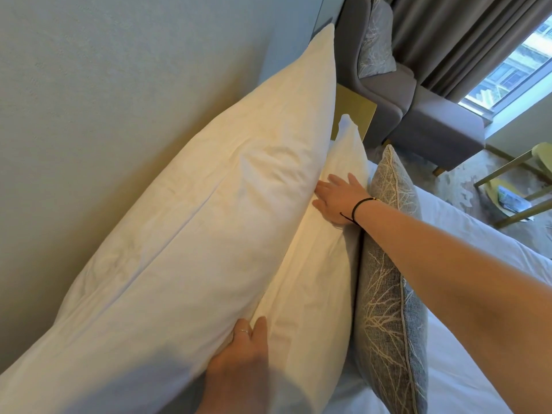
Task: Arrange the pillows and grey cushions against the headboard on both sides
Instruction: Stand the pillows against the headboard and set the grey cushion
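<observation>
Both hands flat, fingers spread: left hand (239,354) btwn pillows (209,204), fingertips hidden; right hand (337,201) too.

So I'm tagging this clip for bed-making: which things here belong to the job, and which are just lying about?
Part of the job:
- large white pillow
- smaller white pillow
- grey cushion
- headboard

Just there:
- grey armchair with its own cushion
- curtain
- chair

Left hand (239,363) fingers (243,331) hidden between pillows; its wrist cut off below.
</observation>
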Demonstrator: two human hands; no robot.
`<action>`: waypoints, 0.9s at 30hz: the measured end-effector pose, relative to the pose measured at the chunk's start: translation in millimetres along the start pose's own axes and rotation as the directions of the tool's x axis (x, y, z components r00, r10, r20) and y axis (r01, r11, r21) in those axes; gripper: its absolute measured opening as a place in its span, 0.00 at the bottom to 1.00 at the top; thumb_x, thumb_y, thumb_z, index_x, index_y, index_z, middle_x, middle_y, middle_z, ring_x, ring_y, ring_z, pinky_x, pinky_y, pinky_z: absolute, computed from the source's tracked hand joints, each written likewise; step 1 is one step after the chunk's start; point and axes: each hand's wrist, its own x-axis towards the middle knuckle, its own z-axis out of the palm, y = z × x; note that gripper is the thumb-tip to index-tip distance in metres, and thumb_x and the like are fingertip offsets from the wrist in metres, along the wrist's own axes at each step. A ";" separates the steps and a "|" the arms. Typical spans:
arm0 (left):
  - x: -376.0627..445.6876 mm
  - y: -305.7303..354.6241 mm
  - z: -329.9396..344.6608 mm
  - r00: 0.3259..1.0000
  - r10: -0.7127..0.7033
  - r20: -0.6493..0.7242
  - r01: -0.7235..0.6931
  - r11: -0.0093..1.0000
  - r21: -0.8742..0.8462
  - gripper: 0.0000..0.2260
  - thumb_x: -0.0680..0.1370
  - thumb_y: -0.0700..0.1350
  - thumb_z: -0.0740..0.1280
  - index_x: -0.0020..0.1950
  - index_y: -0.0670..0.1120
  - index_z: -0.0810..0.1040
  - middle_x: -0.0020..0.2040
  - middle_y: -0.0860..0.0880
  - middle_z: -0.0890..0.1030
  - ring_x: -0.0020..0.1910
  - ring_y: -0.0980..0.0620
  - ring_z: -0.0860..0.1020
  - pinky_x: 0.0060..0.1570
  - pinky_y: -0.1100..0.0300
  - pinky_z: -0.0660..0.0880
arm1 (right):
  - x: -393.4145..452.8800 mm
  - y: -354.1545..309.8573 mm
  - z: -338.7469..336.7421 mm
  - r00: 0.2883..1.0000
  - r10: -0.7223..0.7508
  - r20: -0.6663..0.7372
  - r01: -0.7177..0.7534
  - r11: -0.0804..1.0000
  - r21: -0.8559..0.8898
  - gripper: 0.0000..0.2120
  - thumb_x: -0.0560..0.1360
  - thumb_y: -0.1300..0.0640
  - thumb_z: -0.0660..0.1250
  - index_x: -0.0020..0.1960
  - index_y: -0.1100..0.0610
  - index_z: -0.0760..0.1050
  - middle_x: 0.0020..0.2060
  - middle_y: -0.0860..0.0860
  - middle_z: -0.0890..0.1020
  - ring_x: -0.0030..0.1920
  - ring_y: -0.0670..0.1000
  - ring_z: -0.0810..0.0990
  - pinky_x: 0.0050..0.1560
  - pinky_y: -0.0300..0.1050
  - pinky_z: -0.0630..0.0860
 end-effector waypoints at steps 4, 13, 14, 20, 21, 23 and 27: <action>-13.7 -5.3 2.2 0.997 -0.022 -0.069 0.027 0.997 0.075 0.11 0.66 0.40 0.58 0.32 0.46 0.80 0.37 0.45 0.82 0.22 0.45 0.74 0.18 0.57 0.70 | -16.8 -20.0 -5.7 0.992 -0.083 0.100 0.080 0.996 0.038 0.23 0.81 0.44 0.48 0.72 0.51 0.64 0.72 0.46 0.67 0.74 0.54 0.60 0.72 0.68 0.49; -42.2 -7.3 -8.4 0.960 0.019 0.279 -0.014 1.000 -0.020 0.26 0.70 0.72 0.56 0.36 0.48 0.72 0.30 0.50 0.74 0.30 0.48 0.77 0.30 0.55 0.71 | -64.5 -40.3 -13.9 0.942 -0.322 0.095 0.333 0.929 -0.159 0.13 0.79 0.50 0.56 0.59 0.47 0.76 0.54 0.47 0.80 0.53 0.55 0.78 0.55 0.52 0.73; -41.8 -6.0 -6.8 0.946 -0.038 0.323 0.042 0.999 -0.005 0.25 0.72 0.72 0.53 0.42 0.51 0.71 0.35 0.51 0.74 0.38 0.49 0.79 0.36 0.54 0.70 | -66.5 -41.8 -13.4 0.944 -0.321 0.078 0.330 0.925 -0.187 0.14 0.80 0.48 0.55 0.58 0.47 0.77 0.53 0.46 0.80 0.54 0.54 0.78 0.56 0.53 0.73; -29.0 12.6 -11.1 0.922 0.040 0.386 -0.058 0.998 0.035 0.18 0.82 0.60 0.51 0.55 0.52 0.75 0.55 0.49 0.79 0.54 0.46 0.78 0.45 0.54 0.65 | -73.8 -62.5 -15.8 0.968 -0.248 0.027 0.239 0.890 -0.389 0.07 0.71 0.60 0.65 0.35 0.54 0.72 0.31 0.49 0.74 0.30 0.51 0.73 0.30 0.44 0.67; -28.1 16.3 -17.1 0.931 0.056 0.361 -0.074 0.997 0.037 0.17 0.82 0.58 0.51 0.55 0.51 0.76 0.54 0.48 0.80 0.54 0.46 0.78 0.44 0.53 0.65 | -76.6 -61.6 -17.0 0.973 -0.230 0.000 0.213 0.901 -0.378 0.08 0.72 0.60 0.64 0.34 0.54 0.71 0.31 0.50 0.74 0.31 0.51 0.73 0.31 0.44 0.68; -30.5 21.3 -29.8 0.945 0.100 0.312 -0.123 0.991 0.053 0.17 0.82 0.57 0.52 0.52 0.50 0.76 0.52 0.48 0.80 0.52 0.45 0.79 0.42 0.54 0.65 | -82.6 -56.2 -22.0 0.976 -0.207 -0.074 0.173 0.931 -0.321 0.07 0.74 0.58 0.62 0.37 0.55 0.73 0.36 0.50 0.77 0.36 0.53 0.76 0.34 0.46 0.71; -39.0 29.7 -56.4 0.960 0.142 0.242 -0.153 0.988 0.026 0.13 0.80 0.57 0.53 0.43 0.51 0.69 0.47 0.48 0.80 0.48 0.44 0.79 0.39 0.55 0.61 | -100.8 -38.2 -30.6 0.945 -0.223 -0.239 0.160 0.953 -0.256 0.09 0.76 0.55 0.61 0.42 0.56 0.76 0.40 0.52 0.77 0.40 0.55 0.77 0.34 0.47 0.67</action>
